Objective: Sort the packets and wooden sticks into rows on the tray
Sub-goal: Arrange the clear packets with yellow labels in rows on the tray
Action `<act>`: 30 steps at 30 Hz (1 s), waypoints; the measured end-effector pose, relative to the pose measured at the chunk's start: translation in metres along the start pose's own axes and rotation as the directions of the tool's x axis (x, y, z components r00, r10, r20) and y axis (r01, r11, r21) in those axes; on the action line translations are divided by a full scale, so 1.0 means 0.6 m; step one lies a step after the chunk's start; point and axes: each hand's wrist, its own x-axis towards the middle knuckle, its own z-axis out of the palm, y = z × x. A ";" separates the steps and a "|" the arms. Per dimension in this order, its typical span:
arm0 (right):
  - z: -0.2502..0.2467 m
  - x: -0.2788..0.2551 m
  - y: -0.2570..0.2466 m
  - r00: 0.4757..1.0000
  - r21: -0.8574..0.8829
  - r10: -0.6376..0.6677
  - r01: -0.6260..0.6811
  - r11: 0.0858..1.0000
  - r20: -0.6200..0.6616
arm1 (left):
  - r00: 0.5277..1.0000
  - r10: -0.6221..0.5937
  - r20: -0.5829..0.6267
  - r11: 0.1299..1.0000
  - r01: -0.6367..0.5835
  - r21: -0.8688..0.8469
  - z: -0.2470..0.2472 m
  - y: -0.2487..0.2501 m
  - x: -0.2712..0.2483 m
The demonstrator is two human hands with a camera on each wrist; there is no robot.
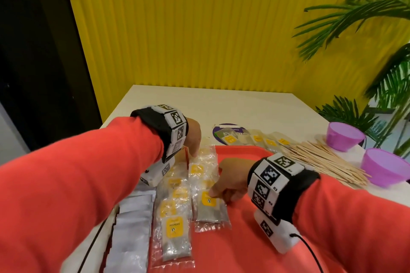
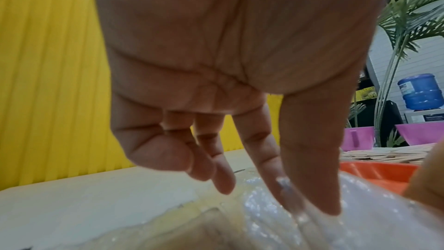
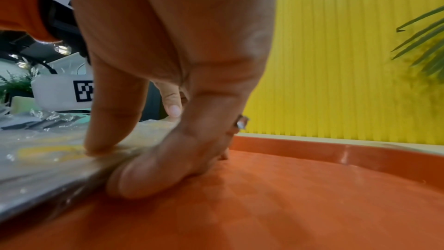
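Observation:
On the red tray (image 1: 255,239) clear packets with yellow labels lie in two overlapping rows. My left hand (image 1: 195,150) reaches over the far end of the right-hand row, and its straight fingertips (image 2: 319,206) press down on a clear packet (image 2: 360,216). My right hand (image 1: 216,194) is at the nearest packet of that row (image 1: 208,206): the thumb (image 3: 108,130) presses on its yellow label and a curled finger (image 3: 144,178) lies against its edge on the tray (image 3: 312,187). Wooden sticks (image 1: 321,162) lie in a loose heap on the table right of the tray.
Silver packets (image 1: 131,228) lie in a row off the tray's left side. More clear packets (image 1: 255,139) lie behind the tray, partly on a round purple mat (image 1: 228,127). Two purple bowls (image 1: 345,135) (image 1: 386,167) stand at the right edge, with plant leaves behind them.

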 end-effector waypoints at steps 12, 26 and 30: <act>0.009 -0.002 -0.007 1.000 0.084 -0.003 0.005 0.996 -0.025 | 0.999 0.000 -0.043 0.998 0.003 0.059 0.003 0.003 -0.006; 0.001 -0.021 -0.008 0.999 0.009 -0.048 0.048 0.999 -0.012 | 1.000 -0.014 -0.005 0.998 0.014 0.059 0.009 -0.007 -0.016; 0.008 -0.018 -0.006 0.999 -0.153 -0.026 0.021 0.988 -0.030 | 1.000 -0.013 -0.014 0.995 0.014 0.095 0.016 0.004 -0.019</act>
